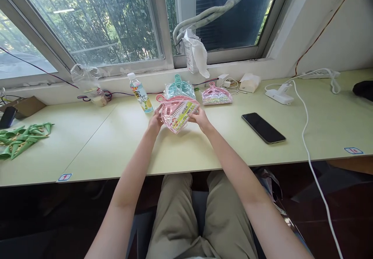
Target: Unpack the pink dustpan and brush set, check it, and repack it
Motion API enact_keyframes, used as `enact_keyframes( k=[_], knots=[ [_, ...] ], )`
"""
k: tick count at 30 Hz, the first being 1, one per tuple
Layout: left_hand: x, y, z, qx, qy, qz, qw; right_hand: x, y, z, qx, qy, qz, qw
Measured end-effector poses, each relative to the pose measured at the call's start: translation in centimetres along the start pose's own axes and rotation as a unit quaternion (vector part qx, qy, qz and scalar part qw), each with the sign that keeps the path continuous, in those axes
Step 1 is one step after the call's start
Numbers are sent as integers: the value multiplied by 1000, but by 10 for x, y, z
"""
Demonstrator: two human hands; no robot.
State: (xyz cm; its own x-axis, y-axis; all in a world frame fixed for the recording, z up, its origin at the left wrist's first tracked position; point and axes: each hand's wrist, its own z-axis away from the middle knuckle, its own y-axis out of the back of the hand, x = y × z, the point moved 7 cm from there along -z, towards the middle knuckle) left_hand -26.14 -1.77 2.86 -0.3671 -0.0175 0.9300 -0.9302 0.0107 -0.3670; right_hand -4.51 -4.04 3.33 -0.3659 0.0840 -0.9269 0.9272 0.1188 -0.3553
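A pink mini dustpan-and-brush set (178,113) in clear plastic, with a yellow-green label, is held up tilted above the table. My left hand (156,119) grips its left edge, and my right hand (200,119) pinches its lower right edge; both are closed on it. Right behind it lie teal dustpan-and-brush sets (180,86) in clear wrap, partly hidden by the pink one. Another wrapped pink set (216,95) rests on the table to the right, apart from my hands.
On the pale table (122,146) a drink bottle (140,94) stands left of my hands. A black phone (263,128), a white power strip (279,95) and its cable are on the right. Green cones (25,138) lie far left. A tissue pack (196,53) leans at the window.
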Motion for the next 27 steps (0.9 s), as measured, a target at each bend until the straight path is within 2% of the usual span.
enact_keyframes(
  k=[8, 13, 16, 19, 24, 27],
  knots=[
    [9, 7, 1, 43, -36, 12, 998, 2, -3, 2, -2, -10, 8, 1000],
    [1, 2, -1, 12, -16, 2, 1000, 5, -2, 1, 12, -10, -19, 1000],
    [-3, 17, -6, 96, -12, -8, 995, 4, -2, 2, 7, -15, -15, 1000],
    [-1, 35, -11, 176, -39, -14, 984, 2, -10, 5, -29, -18, 1, 999],
    [11, 43, -8, 212, -92, -44, 972, -2, -17, 9, -41, -13, 15, 999],
    [35, 39, 4, 216, -163, -120, 955, -9, -12, 11, -43, -9, 30, 999]
  ],
)
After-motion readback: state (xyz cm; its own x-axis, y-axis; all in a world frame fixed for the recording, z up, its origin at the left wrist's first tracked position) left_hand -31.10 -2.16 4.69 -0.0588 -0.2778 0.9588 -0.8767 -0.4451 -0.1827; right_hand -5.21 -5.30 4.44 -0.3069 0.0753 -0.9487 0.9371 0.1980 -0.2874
